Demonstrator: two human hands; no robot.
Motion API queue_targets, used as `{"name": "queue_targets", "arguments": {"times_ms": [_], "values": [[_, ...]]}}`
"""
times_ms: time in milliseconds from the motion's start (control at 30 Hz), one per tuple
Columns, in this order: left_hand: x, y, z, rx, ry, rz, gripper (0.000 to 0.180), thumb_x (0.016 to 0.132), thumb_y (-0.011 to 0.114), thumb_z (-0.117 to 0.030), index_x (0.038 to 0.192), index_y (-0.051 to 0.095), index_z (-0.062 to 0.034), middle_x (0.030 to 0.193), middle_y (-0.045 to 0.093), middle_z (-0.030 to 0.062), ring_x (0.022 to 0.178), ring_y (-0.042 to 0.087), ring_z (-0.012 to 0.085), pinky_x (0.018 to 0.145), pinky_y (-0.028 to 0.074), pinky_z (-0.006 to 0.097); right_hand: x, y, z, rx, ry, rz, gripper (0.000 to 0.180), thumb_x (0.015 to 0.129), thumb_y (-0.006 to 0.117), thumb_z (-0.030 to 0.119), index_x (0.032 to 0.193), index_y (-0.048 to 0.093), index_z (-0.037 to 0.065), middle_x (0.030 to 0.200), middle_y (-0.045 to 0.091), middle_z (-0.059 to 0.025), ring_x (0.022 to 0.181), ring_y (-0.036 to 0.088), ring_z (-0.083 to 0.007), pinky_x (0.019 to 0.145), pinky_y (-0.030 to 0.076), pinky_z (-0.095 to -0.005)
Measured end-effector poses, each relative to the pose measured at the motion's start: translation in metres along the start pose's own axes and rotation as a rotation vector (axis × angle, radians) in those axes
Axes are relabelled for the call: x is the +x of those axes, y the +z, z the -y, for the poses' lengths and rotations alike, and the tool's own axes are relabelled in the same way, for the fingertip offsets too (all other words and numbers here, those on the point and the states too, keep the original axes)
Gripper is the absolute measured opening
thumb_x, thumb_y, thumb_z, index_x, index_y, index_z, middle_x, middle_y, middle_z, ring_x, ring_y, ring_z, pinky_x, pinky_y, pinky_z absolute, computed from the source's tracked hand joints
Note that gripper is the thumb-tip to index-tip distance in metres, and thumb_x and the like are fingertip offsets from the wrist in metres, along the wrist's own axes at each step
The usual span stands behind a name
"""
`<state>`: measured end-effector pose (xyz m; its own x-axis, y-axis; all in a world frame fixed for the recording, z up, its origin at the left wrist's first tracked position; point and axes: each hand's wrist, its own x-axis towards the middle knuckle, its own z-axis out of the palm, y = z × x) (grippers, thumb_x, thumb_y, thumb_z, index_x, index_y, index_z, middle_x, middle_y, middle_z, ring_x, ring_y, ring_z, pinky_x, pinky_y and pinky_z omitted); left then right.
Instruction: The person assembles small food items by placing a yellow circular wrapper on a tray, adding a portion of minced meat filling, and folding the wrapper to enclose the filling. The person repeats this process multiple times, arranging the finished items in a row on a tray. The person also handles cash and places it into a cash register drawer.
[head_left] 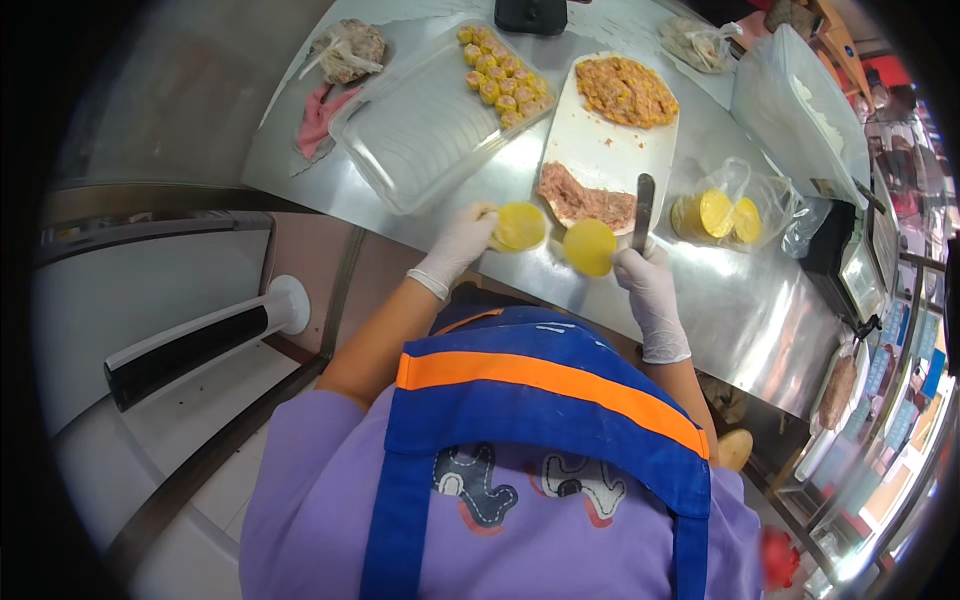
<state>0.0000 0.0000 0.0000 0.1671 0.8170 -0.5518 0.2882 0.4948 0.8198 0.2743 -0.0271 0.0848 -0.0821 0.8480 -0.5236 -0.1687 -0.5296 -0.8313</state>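
My gloved left hand [462, 245] pinches a stack of round yellow dumpling wrappers [521, 227] by its left edge. My gloved right hand [646, 285] closes around a flat metal spreader [643, 215] whose rounded end points up and away. A single yellow wrapper [590, 248] reaches leftward from the right fingers, close to the stack but apart from it. Just beyond both hands lies a white board [628, 158], carrying pink minced meat [588, 200] at its near end and an orange-yellow filling [627, 92] at its far end.
Rows of yellow dumplings [505, 80] fill the far right of a clear plastic tray [400, 150]. A bag of yellow wrappers [718, 213] lies right of the board. A pink cloth [322, 118] and a tied bag [347, 50] sit left. A large plastic-lined container [800, 100] stands back right.
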Motion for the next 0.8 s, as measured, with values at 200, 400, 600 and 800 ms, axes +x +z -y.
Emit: {"name": "queue_targets", "arguments": {"times_ms": [200,400,600,800], "values": [[-0.019,0.017,-0.003,0.482,0.595,-0.549,0.04,0.092,0.053,-0.029,0.122,0.056,-0.002,0.121,0.057,0.02,0.105,0.058,0.0341,0.093,0.044,0.041,-0.013,-0.004,0.015,0.009,0.006,-0.054,0.008,0.077,0.057,0.003,0.073,0.053,0.008,0.061,0.046,0.0052,0.048,0.035,-0.0024,0.045,0.025,-0.0192],[-0.041,0.041,-0.033,-1.169,-0.118,0.41,0.051,0.097,0.051,-0.036,0.133,0.038,-0.0025,0.128,0.052,0.0159,0.118,0.054,0.0301,0.094,0.049,0.048,0.001,0.038,0.018,-0.183,0.075,0.145,0.01,0.082,0.061,0.009,0.091,0.059,0.004,0.073,0.054,0.003,0.06,0.046,-0.0058,0.055,0.037,-0.0216],[-0.004,0.023,0.004,-0.616,-0.013,0.126,0.035,0.095,0.049,-0.012,0.125,0.046,0.0059,0.117,0.057,0.0167,0.105,0.061,0.0283,0.088,0.053,0.041,0.03,0.032,0.013,-0.97,-0.5,-0.045,0.035,0.094,0.049,0.019,0.126,0.054,0.006,0.09,0.064,-0.0204,0.086,0.065,-0.0341,0.077,0.05,-0.0405],[0.035,0.027,-0.022,-0.509,-0.157,0.179,0.035,0.098,0.045,-0.02,0.122,0.051,0.0051,0.116,0.059,0.0152,0.102,0.062,0.0248,0.082,0.054,0.037,0.046,0.05,0.025,-1.449,-0.311,0.014,0.038,0.089,0.045,0.012,0.125,0.057,0.007,0.097,0.065,-0.0239,0.086,0.064,-0.039,0.079,0.05,-0.0471]]}}
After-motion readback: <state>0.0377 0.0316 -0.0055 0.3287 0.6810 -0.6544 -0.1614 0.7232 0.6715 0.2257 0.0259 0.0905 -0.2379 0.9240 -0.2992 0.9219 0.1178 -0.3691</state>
